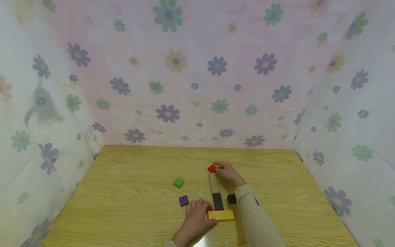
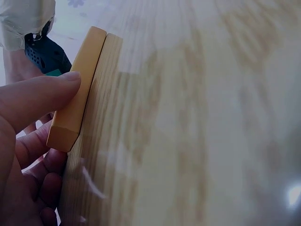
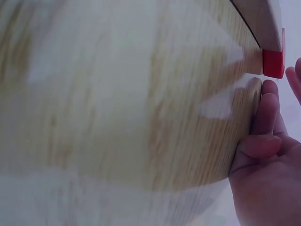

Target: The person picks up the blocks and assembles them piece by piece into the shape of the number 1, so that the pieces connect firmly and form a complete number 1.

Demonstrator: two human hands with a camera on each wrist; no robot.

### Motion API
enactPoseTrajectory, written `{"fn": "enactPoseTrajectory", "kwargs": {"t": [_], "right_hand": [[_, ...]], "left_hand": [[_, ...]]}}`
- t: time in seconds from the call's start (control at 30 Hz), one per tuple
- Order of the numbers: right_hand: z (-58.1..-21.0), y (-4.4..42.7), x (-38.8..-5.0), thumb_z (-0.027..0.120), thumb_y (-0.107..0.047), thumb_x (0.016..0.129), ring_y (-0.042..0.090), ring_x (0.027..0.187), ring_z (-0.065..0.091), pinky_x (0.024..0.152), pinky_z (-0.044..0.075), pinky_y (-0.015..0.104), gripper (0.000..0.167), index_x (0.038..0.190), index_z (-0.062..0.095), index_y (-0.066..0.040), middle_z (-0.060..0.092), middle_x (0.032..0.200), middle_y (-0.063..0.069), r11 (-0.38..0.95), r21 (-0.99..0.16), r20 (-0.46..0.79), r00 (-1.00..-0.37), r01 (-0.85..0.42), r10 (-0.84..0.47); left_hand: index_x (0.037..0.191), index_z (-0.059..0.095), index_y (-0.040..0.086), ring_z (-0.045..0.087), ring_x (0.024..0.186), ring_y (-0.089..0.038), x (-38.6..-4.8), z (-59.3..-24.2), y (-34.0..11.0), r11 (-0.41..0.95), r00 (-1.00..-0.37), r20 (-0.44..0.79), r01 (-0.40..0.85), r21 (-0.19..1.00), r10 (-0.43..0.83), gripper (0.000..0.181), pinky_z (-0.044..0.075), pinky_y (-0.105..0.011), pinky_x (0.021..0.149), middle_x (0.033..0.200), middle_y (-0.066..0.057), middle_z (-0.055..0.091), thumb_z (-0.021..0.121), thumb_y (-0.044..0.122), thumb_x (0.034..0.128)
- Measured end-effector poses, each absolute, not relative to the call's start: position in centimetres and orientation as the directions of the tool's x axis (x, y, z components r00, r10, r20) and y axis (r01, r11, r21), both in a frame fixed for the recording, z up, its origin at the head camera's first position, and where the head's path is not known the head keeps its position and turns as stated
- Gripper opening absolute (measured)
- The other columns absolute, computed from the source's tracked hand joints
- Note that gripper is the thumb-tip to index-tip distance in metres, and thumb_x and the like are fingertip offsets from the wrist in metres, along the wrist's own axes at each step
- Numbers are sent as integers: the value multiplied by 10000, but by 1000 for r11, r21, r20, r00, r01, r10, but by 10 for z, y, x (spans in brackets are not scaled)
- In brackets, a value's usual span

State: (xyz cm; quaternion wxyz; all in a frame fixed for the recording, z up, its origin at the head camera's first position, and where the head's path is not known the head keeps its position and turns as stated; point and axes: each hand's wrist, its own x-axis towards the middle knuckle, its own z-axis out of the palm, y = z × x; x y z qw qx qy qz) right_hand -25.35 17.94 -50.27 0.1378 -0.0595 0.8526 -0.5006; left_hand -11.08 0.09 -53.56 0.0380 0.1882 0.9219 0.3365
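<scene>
A yellow block (image 1: 221, 215) lies crosswise near the front, its left end between the thumb and fingers of my left hand (image 1: 196, 219). In the left wrist view, the thumb presses on the yellow block (image 2: 82, 94). From that block a dark block (image 1: 217, 201) and a pale wooden block (image 1: 213, 183) run away in a line. At the far end sits a red block (image 1: 211, 168), with my right hand (image 1: 228, 173) beside it, fingers extended. In the right wrist view, the fingers are just short of the red block (image 3: 273, 63).
A green block (image 1: 178, 182) and a purple block (image 1: 183, 200) lie on the wooden table (image 1: 123, 192), left of the line of blocks. A black object (image 1: 231, 199) shows by the right wrist. Flowered cloth (image 1: 197, 75) surrounds the table at the back and sides.
</scene>
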Motion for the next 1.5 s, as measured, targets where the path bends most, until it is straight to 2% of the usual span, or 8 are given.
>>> {"fn": "enactPoseTrajectory", "kwargs": {"t": [0.07,0.33,0.57,0.8,1.17,1.37,1.5], "right_hand": [[-504,178,-253,448,-141,933,171,468,283,519,318,306,393,1324,428,-110,519,1136,124,498,-866,-183,-955,44,-235],[-503,174,-255,471,-106,918,202,716,438,620,350,311,381,1299,462,-99,507,1191,148,541,-841,-154,-965,14,-214],[-503,173,-258,496,-135,914,199,685,460,599,371,301,372,1281,479,-82,531,1146,172,555,-832,-158,-964,13,-214],[-506,170,-262,536,-134,892,209,843,527,687,414,331,335,1221,533,-74,568,1093,149,607,-794,-122,-973,-23,-197],[-507,167,-262,545,-140,888,241,926,546,777,426,391,324,1201,549,-57,571,1095,141,620,-785,-120,-979,-8,-165],[-507,166,-261,544,-142,888,239,904,552,770,429,393,312,1190,560,-62,579,1064,141,626,-780,-110,-981,-13,-157],[-506,164,-262,543,-116,884,237,879,553,756,430,387,303,1176,563,-37,590,1030,146,640,-767,-86,-982,-43,-169]], "left_hand": [[899,547,271,341,842,-125,-110,-536,0,703,-927,56,320,636,371,335,249,-346,692,844,149,402,672,512,701],[903,546,282,337,837,-117,-111,-538,0,709,-928,76,330,623,365,327,248,-347,699,845,154,401,671,510,705],[910,551,275,334,833,-118,-110,-537,1,699,-928,59,317,640,367,333,245,-341,693,845,144,407,670,510,706],[921,544,273,338,833,-119,-109,-534,3,709,-933,57,308,635,355,344,255,-347,701,855,140,412,675,503,702],[947,541,274,336,832,-100,-109,-539,4,706,-934,76,315,634,349,370,253,-339,708,860,161,407,675,513,698],[1027,520,257,375,811,-63,-109,-544,3,621,-949,138,292,727,284,401,259,-333,714,887,151,466,655,493,732],[1036,537,233,436,784,-56,-110,-543,-1,445,-978,98,173,879,186,324,328,-288,700,866,117,497,646,400,781]]}}
